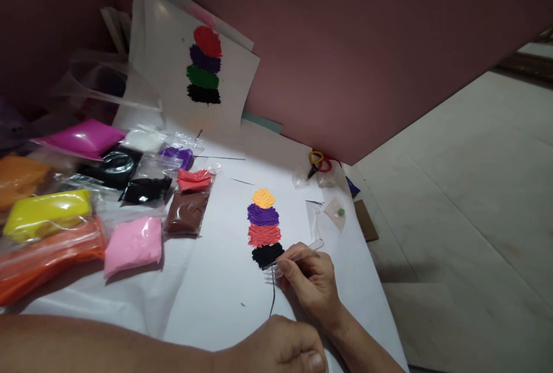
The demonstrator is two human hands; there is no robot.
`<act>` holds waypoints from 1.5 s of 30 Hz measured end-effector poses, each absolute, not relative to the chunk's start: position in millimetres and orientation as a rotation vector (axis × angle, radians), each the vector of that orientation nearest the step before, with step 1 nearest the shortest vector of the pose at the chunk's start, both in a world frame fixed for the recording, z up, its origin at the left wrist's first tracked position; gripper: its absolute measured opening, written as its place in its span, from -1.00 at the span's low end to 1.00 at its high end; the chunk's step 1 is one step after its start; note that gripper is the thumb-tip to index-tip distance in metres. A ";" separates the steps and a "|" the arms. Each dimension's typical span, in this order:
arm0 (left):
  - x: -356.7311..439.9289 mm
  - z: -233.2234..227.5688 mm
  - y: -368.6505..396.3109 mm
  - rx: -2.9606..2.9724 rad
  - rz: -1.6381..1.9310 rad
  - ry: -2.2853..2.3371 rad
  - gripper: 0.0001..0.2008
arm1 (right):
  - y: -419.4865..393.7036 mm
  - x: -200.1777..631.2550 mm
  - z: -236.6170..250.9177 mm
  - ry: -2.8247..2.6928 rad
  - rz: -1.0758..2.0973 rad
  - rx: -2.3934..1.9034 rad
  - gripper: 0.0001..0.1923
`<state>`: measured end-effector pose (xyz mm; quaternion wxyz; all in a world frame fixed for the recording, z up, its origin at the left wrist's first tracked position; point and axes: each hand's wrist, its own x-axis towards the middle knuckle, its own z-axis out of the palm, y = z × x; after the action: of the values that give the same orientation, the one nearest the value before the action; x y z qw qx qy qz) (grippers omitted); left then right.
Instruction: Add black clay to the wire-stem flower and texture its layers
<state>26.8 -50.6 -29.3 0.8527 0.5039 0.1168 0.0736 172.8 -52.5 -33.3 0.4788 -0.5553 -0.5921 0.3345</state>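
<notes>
Clear fork (314,245) tilted, tines beside ridged black clay (266,255).

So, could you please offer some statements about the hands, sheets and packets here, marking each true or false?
1. The right hand holds a clear fork-like tool. True.
2. The flat sheet's top patch is purple. False: the orange-yellow patch is at the top.
3. The yellow packet lies left of the light pink packet. True.
4. Scissors are in the left hand. False: the scissors lie near the wall.
5. The leaning sheet has a black patch lowest. True.
</notes>
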 end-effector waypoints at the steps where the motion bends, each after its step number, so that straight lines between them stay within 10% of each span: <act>1: 27.0 -29.3 -50.1 1.061 0.156 0.252 -0.39 | -52.6 172.8 -33.3 -1.454 0.812 -1.350 -0.80; 17: 25.5 -27.9 -47.4 1.057 0.123 0.237 -0.46 | -57.5 180.5 -30.1 -1.237 0.819 -1.078 -0.78; 32: 27.1 -17.5 -44.2 1.033 0.163 0.359 -0.29 | -60.3 207.6 -5.3 -1.304 1.495 -1.115 -0.57; 45: 26.2 -28.4 -46.9 1.043 0.159 0.252 -0.36 | -51.7 168.5 -25.6 -1.131 0.876 -1.414 -0.75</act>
<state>26.2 -46.9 -28.4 0.8565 0.4963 0.1199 0.0755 168.5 -51.7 -25.6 0.5354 -0.5936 -0.4751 0.3680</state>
